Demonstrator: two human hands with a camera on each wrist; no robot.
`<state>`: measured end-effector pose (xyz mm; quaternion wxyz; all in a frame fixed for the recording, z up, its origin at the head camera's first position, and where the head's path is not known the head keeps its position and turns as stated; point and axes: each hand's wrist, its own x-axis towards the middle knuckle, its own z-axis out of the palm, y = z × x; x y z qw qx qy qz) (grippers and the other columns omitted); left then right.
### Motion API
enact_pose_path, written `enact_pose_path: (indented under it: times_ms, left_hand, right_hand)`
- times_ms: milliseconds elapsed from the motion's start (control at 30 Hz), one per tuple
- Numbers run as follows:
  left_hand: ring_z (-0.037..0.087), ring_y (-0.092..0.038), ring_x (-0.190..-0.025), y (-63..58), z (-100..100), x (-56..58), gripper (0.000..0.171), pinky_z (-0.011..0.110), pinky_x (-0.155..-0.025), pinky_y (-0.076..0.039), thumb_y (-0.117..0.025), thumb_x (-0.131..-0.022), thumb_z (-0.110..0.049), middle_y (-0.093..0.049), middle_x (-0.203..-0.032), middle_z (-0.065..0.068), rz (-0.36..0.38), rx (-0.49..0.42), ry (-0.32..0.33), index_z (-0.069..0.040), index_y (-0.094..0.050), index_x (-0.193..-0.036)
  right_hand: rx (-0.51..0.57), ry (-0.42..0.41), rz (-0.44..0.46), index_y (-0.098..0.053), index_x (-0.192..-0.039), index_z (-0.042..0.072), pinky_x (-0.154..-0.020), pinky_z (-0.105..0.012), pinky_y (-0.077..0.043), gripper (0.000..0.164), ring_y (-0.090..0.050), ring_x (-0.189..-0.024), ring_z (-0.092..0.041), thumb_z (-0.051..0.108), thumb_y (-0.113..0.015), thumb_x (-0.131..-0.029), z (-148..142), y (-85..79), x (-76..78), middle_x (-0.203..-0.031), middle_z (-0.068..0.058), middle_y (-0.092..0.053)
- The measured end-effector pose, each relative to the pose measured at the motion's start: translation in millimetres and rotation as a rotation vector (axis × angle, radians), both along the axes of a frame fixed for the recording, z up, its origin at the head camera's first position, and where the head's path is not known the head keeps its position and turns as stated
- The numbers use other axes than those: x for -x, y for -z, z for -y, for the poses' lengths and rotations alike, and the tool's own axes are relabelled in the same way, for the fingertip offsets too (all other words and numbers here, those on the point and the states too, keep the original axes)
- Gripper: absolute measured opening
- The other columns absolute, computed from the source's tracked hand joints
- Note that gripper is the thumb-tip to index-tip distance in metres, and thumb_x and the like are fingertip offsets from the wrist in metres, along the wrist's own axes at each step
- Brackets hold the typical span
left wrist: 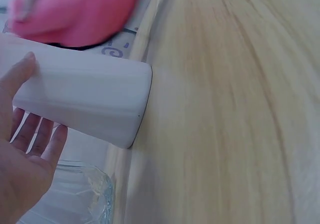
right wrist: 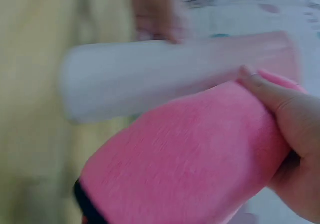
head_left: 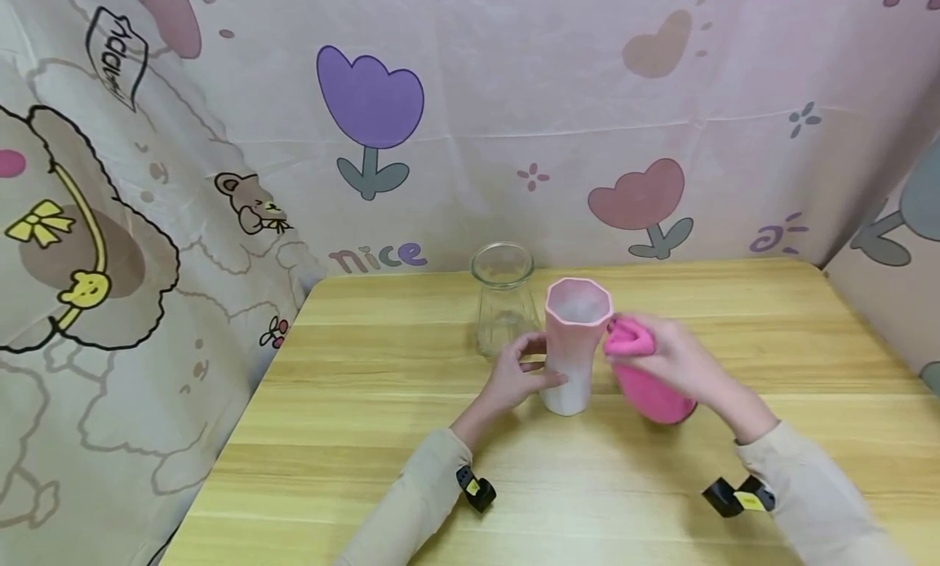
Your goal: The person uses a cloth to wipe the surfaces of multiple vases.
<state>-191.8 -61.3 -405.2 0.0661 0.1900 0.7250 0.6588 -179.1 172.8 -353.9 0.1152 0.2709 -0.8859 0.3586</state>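
The pink-and-white vase (head_left: 574, 350) was seen near the middle of the surface (head_left: 338, 419), upright or nearly so; whether its base was resting or slightly lifted could not be told. It was held by the left hand (head_left: 518, 373), with the thumb at the front and the fingers bent round the side. By the right hand (head_left: 679, 358), closed in a pinch, a pink cloth (head_left: 657, 395) was gripped just beside the rim; contact with the vase was not clear. The work was judged to be under way, since both things were in use, but no finished part could be confirmed. The glass vase (head_left: 507, 317), standing just behind, was left untouched by the cloth, so handling of it possibly remained. Behind the surface, a printed curtain (head_left: 485, 60) was hung.
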Motion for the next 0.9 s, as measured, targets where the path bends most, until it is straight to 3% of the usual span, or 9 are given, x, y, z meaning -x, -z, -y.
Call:
enact_pose_path:
  times_ms: [167,233,333,467,567,667,800,900]
  left_hand:
    - [0.031,-0.051,-0.108,0.2,-0.5,0.2,0.055,0.036,-0.090,-0.048,-0.074,-0.070,0.002,-0.054,-0.116,0.019,0.013,-0.001,0.000,0.003,-0.050,-0.119]
    - [0.030,-0.051,-0.108,0.0,-0.7,0.0,0.055,0.036,-0.090,-0.048,-0.074,-0.070,0.002,-0.055,-0.116,0.018,0.016,0.003,-0.003,0.003,-0.050,-0.119]
    - [0.030,-0.051,-0.108,-0.5,-0.8,-0.3,0.055,0.036,-0.090,-0.048,-0.074,-0.070,0.002,-0.055,-0.115,0.018,0.013,0.007,-0.007,0.003,-0.050,-0.119]
    - [0.029,-0.052,-0.107,-1.0,-0.9,-0.9,0.054,0.036,-0.089,-0.048,-0.074,-0.070,0.002,-0.055,-0.115,0.018,0.011,0.010,-0.014,0.002,-0.051,-0.119]
    - [0.029,-0.052,-0.107,-1.5,-1.1,-1.1,0.054,0.036,-0.089,-0.048,-0.074,-0.071,0.002,-0.055,-0.115,0.018,0.009,0.011,-0.016,0.003,-0.051,-0.119]
    - [0.028,-0.053,-0.106,-0.8,-1.4,-0.4,0.054,0.035,-0.090,-0.048,-0.074,-0.070,0.002,-0.056,-0.115,0.018,0.005,0.013,-0.014,0.003,-0.051,-0.119]
    - [0.027,-0.052,-0.107,9.2,-2.0,5.2,0.055,0.035,-0.090,-0.048,-0.074,-0.069,0.002,-0.055,-0.115,0.016,0.008,0.006,-0.016,0.001,-0.051,-0.119]
    - [0.025,-0.052,-0.107,19.6,-3.2,10.5,0.057,0.034,-0.090,-0.048,-0.076,-0.069,0.000,-0.056,-0.116,0.013,0.007,0.007,-0.019,-0.002,-0.051,-0.120]
  right_hand:
    - [0.121,0.099,-0.205,-0.061,-0.112,0.004,-0.077,-0.008,-0.045,0.050,-0.057,-0.091,0.001,0.004,-0.078,-0.066,-2.1,-30.5,-5.1,-0.098,-0.010,-0.067]
    - [0.139,0.093,-0.233,-0.062,-0.112,0.004,-0.078,-0.004,-0.041,0.051,-0.052,-0.090,0.009,0.002,-0.079,-0.064,0.6,-34.6,-5.0,-0.098,-0.009,-0.066]
    - [0.153,0.082,-0.222,-0.061,-0.112,0.005,-0.078,-0.004,-0.041,0.052,-0.051,-0.090,0.009,0.002,-0.079,-0.064,4.8,-33.9,-4.1,-0.098,-0.008,-0.065]
    - [0.144,0.106,-0.196,-0.061,-0.112,0.005,-0.078,-0.010,-0.046,0.050,-0.058,-0.090,-0.006,0.004,-0.079,-0.065,6.6,-24.2,-2.1,-0.100,-0.010,-0.066]
    - [0.098,0.096,-0.160,-0.060,-0.112,0.002,-0.078,-0.028,-0.053,0.048,-0.062,-0.091,-0.023,0.007,-0.078,-0.068,5.7,-12.2,1.3,-0.102,-0.013,-0.065]
    - [0.088,0.051,-0.067,-0.059,-0.113,-0.001,-0.076,-0.044,-0.053,0.047,-0.061,-0.093,-0.030,0.011,-0.076,-0.071,6.1,2.6,5.2,-0.103,-0.016,-0.065]
    - [0.027,-0.042,0.051,-0.061,-0.107,0.002,-0.073,-0.036,-0.055,0.038,-0.063,-0.085,-0.021,0.017,-0.074,-0.075,9.3,24.9,7.9,-0.093,-0.008,-0.067]
    - [-0.065,-0.102,0.071,-0.063,-0.099,0.007,-0.066,-0.026,-0.054,0.029,-0.061,-0.075,-0.009,0.020,-0.074,-0.075,10.0,38.1,6.9,-0.083,0.003,-0.065]
